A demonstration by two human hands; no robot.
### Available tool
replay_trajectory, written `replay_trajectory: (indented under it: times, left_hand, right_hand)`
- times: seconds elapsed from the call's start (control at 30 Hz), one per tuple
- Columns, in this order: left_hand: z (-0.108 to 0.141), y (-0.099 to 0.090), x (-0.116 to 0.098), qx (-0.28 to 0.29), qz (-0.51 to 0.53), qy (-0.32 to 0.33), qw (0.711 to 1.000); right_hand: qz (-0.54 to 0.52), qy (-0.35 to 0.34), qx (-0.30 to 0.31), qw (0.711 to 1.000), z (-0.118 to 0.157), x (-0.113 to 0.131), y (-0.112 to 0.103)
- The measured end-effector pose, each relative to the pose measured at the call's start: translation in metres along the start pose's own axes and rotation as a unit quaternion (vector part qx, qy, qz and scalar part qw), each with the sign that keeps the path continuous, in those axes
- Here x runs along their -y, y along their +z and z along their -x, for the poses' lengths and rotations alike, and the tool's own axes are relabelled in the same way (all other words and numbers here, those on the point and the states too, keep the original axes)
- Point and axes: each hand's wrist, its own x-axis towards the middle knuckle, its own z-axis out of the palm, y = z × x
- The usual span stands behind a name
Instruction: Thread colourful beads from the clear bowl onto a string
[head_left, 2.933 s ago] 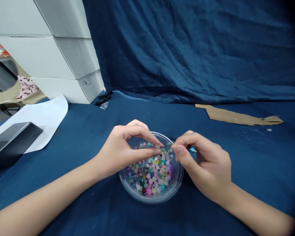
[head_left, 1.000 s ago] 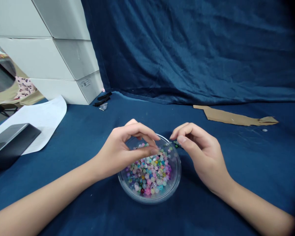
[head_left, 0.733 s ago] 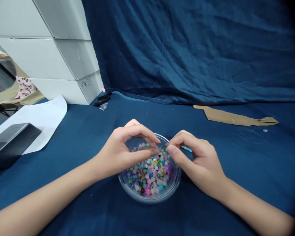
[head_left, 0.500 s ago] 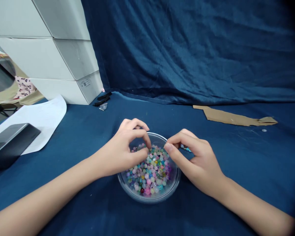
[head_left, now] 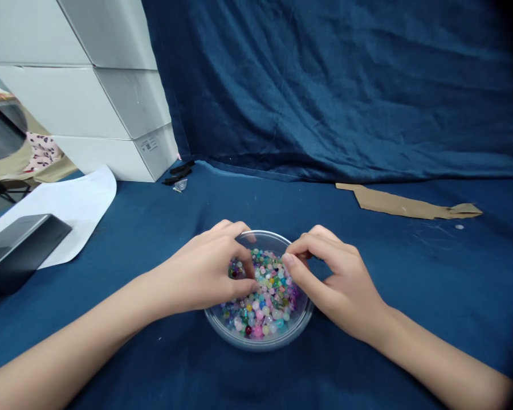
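Observation:
A clear round bowl (head_left: 260,345) stands on the blue cloth, holding many small coloured beads (head_left: 267,302). Over its left side, my left hand (head_left: 216,270) reaches in, thumb and index fingertips down among the beads and nearly together; whether a bead is between them is too small to tell. At the bowl's right rim, my right hand (head_left: 342,279) is closed in a pinch of thumb and index finger. What that pinch holds is too fine to make out.
White boxes (head_left: 98,97) are stacked at the back left. A black device (head_left: 21,245) rests on white paper (head_left: 89,199) at the left. Torn brown cardboard (head_left: 402,203) lies at the back right, before a blue curtain (head_left: 325,85). Small black items (head_left: 179,169) lie near the boxes.
My left hand has moved down and slightly left, its fingertips lower in the beads. The blue-green beads seen beneath my right hand are now out of sight; that hand has barely shifted.

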Motion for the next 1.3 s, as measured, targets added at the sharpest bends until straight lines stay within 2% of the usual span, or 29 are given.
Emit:
replay_trajectory:
  times: [0.17, 0.3, 0.4, 0.5, 0.57, 0.67, 0.93, 1.3]
  left_hand:
    - [0.000, -0.001, -0.001, 0.016, 0.019, -0.006, 1.000]
    - [0.000, 0.001, 0.000, -0.001, 0.060, 0.013, 0.998]
    - [0.000, 0.005, 0.002, -0.048, 0.095, 0.045, 0.993]
    - [-0.001, 0.010, 0.004, -0.124, 0.118, 0.089, 0.981]
    - [-0.003, 0.012, 0.004, -0.172, 0.131, 0.116, 0.969]
    - [-0.005, 0.014, 0.004, -0.208, 0.160, 0.139, 0.955]
    - [-0.006, 0.014, 0.005, -0.214, 0.201, 0.143, 0.945]
    - [-0.007, 0.014, 0.006, -0.214, 0.187, 0.150, 0.947]
  right_hand:
    - [-0.005, -0.004, 0.002, 1.000, 0.000, -0.001, 0.000]
    - [-0.009, 0.003, 0.005, 1.000, 0.001, 0.000, 0.000]
    - [-0.020, 0.020, -0.008, 1.000, 0.001, 0.001, 0.000]
    - [-0.039, 0.035, -0.034, 0.998, 0.001, 0.001, 0.000]
    - [-0.056, 0.027, -0.054, 0.997, 0.002, -0.001, -0.001]
    - [-0.082, -0.001, -0.072, 0.994, 0.003, -0.003, -0.001]
    - [-0.058, -0.052, -0.082, 0.994, 0.002, -0.001, -0.002]
    - [-0.032, -0.056, -0.085, 0.994, 0.001, 0.000, -0.002]
